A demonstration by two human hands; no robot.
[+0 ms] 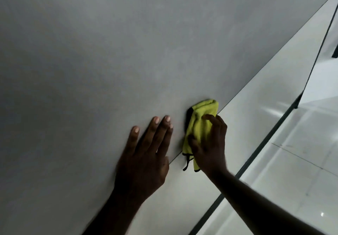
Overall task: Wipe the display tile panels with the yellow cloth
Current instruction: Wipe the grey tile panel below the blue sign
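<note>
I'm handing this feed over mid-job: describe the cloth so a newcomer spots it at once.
Start from the big grey panel that fills most of the view and follow its slanting right edge downward. There the cloth is bunched under the right hand, beside the flat left hand. It is the only bright yellow thing, with a dark trim.

Tile showroom: large display panels (109, 52), glossy tiled floor (301, 170).
</note>
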